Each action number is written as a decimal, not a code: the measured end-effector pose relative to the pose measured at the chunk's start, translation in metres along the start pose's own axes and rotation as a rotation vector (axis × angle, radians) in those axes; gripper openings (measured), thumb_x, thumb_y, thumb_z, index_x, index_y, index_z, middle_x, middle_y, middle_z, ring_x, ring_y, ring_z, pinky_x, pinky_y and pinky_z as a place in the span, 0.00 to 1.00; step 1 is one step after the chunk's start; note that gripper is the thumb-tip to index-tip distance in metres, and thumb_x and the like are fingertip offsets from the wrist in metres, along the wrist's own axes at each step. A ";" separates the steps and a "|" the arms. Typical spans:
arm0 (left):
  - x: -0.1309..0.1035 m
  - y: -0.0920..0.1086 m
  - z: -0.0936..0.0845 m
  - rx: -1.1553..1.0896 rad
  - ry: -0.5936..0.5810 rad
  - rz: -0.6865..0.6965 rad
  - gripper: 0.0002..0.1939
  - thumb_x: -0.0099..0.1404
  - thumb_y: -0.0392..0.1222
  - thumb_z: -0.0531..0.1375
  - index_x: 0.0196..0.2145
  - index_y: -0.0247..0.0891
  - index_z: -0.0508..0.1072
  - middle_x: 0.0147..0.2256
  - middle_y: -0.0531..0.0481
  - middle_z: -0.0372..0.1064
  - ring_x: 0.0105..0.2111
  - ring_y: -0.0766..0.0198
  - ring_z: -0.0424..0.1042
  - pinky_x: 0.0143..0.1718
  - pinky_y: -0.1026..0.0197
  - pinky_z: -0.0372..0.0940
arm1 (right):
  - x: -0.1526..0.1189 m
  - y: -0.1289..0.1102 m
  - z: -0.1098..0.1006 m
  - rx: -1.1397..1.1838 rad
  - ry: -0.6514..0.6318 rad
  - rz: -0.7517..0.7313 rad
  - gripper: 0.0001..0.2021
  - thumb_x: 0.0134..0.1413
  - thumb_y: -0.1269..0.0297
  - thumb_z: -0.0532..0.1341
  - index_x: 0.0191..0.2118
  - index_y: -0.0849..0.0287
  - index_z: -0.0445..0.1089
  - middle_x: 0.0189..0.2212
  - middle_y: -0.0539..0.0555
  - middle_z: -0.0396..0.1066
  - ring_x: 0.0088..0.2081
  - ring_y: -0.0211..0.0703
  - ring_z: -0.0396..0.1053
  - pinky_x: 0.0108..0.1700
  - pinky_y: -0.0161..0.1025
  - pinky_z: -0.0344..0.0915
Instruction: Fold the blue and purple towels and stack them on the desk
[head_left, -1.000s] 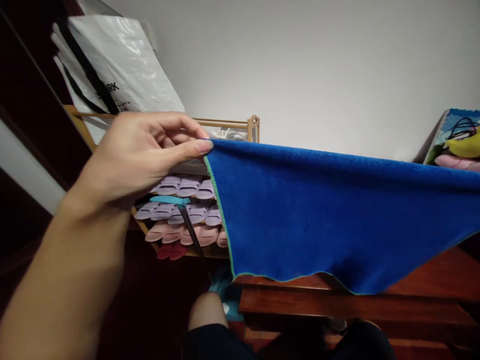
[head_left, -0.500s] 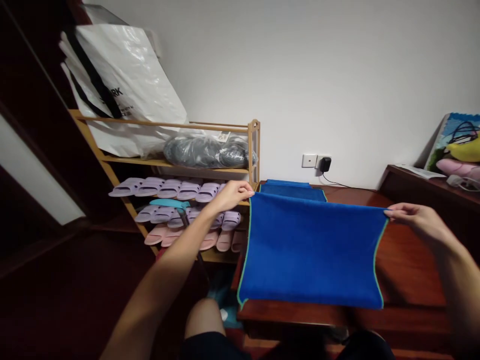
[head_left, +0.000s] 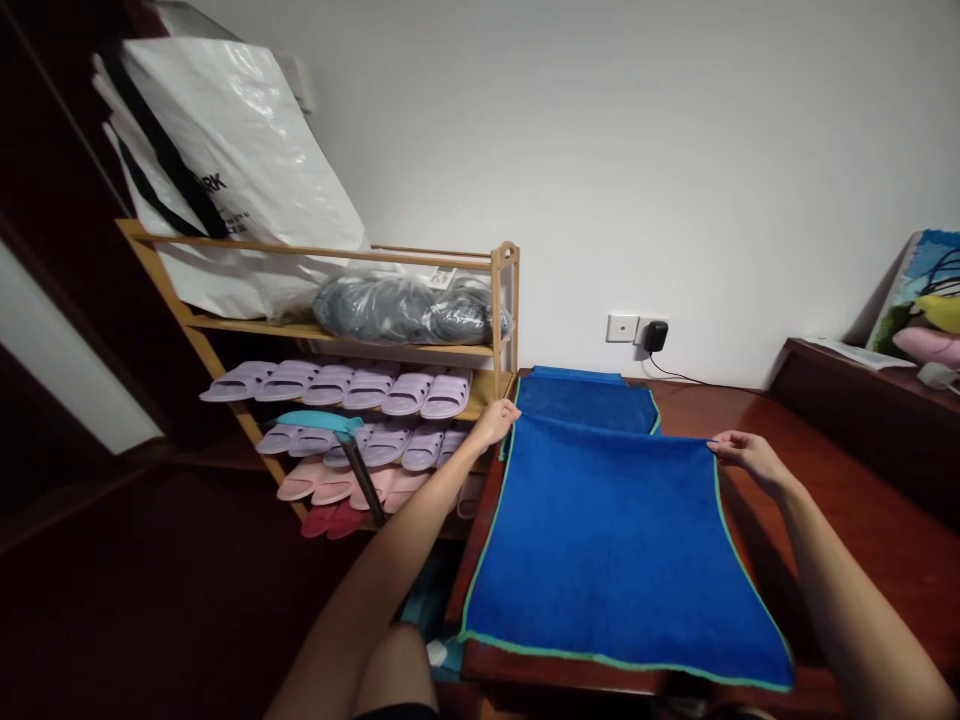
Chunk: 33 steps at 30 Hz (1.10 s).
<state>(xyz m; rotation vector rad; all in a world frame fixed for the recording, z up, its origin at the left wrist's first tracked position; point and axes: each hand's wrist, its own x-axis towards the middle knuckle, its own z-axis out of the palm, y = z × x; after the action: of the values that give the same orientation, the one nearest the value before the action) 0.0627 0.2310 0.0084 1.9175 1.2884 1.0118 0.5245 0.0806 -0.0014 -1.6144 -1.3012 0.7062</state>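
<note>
Floor, far left: dark reddish floor (head_left: 150, 600), in shadow, beside a pale upright strip (head_left: 64, 340).
White bag: glossy white bag (head_left: 255, 150), black straps (head_left: 161, 140), standing on the rack's upper shelf; large black letters "RK" legible by the strap, smaller print beneath too small to read.
Turquoise piece: turquoise piece (head_left: 311, 422) atop a dark pole (head_left: 364, 480), in front of the slippers.
Rack: light wooden rack (head_left: 506, 300), tiered, against the wall; contents, lilac slippers (head_left: 345, 385) in two rows, pink slippers (head_left: 334, 482) below, red slippers (head_left: 345, 520) lowest.
Wrapped bundle: grey bundle (head_left: 397, 308) in clear plastic, right of the bag, with a small white tag (head_left: 442, 278), text unreadable.
Left hand: left hand (head_left: 496, 422), thumb and finger pinching the blue cloth's far left corner.
Second cloth: folded blue cloth (head_left: 589, 402), green-edged, on the table behind.
Blue cloth: blue cloth (head_left: 615, 530), green hem, spread over the table between both hands, near hem along the front edge.
Wall: plain white wall (head_left: 570, 150); white wall plate (head_left: 621, 328); black plug (head_left: 656, 336), cable trailing right.
Right hand: right hand (head_left: 750, 457), fingertips pinching the far right corner.
Table: reddish-brown wooden table (head_left: 862, 500), polished.
Ledge: dark raised ledge (head_left: 817, 375) bearing paper (head_left: 859, 352), a colourful picture (head_left: 907, 285) and a pink object (head_left: 930, 346).
</note>
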 end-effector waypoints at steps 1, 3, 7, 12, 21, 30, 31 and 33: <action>0.004 -0.001 0.001 0.024 0.007 0.007 0.09 0.58 0.43 0.59 0.24 0.36 0.67 0.18 0.57 0.62 0.18 0.68 0.62 0.22 0.67 0.58 | 0.004 0.002 0.001 -0.011 0.008 -0.006 0.27 0.28 0.40 0.68 0.28 0.61 0.69 0.25 0.53 0.71 0.28 0.39 0.68 0.33 0.38 0.67; 0.012 -0.003 0.005 0.081 0.020 0.016 0.08 0.59 0.41 0.58 0.25 0.36 0.67 0.19 0.56 0.63 0.20 0.67 0.64 0.24 0.66 0.59 | 0.011 0.005 0.003 -0.047 0.031 -0.020 0.28 0.29 0.39 0.66 0.29 0.61 0.69 0.26 0.54 0.71 0.28 0.40 0.69 0.34 0.38 0.67; 0.021 -0.004 0.013 0.235 0.027 0.031 0.07 0.62 0.36 0.55 0.26 0.35 0.68 0.21 0.53 0.66 0.25 0.63 0.69 0.29 0.63 0.63 | 0.022 0.008 0.011 -0.209 0.098 -0.039 0.29 0.33 0.36 0.61 0.29 0.61 0.68 0.26 0.56 0.72 0.29 0.43 0.69 0.32 0.40 0.67; 0.001 0.013 0.032 0.417 0.018 0.171 0.10 0.66 0.33 0.52 0.42 0.34 0.70 0.42 0.39 0.70 0.46 0.53 0.68 0.49 0.52 0.60 | 0.024 -0.009 0.048 -0.523 0.219 -0.104 0.28 0.46 0.39 0.54 0.37 0.62 0.70 0.36 0.66 0.73 0.42 0.59 0.69 0.44 0.54 0.64; -0.034 0.029 0.098 0.725 -0.365 0.454 0.31 0.70 0.57 0.40 0.64 0.38 0.52 0.65 0.44 0.43 0.64 0.55 0.43 0.61 0.47 0.42 | -0.006 -0.030 0.167 -0.794 -0.119 -0.407 0.32 0.58 0.39 0.44 0.62 0.50 0.56 0.63 0.52 0.51 0.64 0.44 0.46 0.63 0.48 0.45; -0.041 -0.008 0.051 0.718 -0.243 0.255 0.33 0.69 0.62 0.39 0.64 0.42 0.52 0.66 0.47 0.40 0.65 0.54 0.39 0.62 0.46 0.40 | -0.019 0.017 0.091 -0.898 -0.090 -0.165 0.35 0.58 0.38 0.37 0.65 0.52 0.47 0.65 0.54 0.46 0.65 0.46 0.43 0.63 0.56 0.44; -0.042 -0.007 0.049 0.709 -0.242 0.240 0.33 0.69 0.62 0.40 0.64 0.42 0.52 0.66 0.47 0.40 0.65 0.54 0.39 0.61 0.46 0.40 | -0.019 0.018 0.089 -0.904 -0.092 -0.153 0.35 0.58 0.38 0.37 0.65 0.51 0.47 0.65 0.53 0.45 0.65 0.46 0.42 0.63 0.56 0.44; -0.044 -0.005 0.048 0.689 -0.249 0.229 0.32 0.68 0.61 0.42 0.64 0.42 0.52 0.66 0.46 0.41 0.65 0.53 0.39 0.61 0.45 0.39 | -0.020 0.018 0.089 -0.914 -0.094 -0.143 0.36 0.58 0.38 0.37 0.65 0.51 0.46 0.65 0.53 0.44 0.66 0.46 0.41 0.63 0.57 0.43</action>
<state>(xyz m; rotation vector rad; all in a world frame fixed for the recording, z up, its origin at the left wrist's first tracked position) 0.0904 0.1879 -0.0322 2.6547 1.4010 0.4159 0.4503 0.0877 -0.0574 -2.1610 -1.9451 0.0634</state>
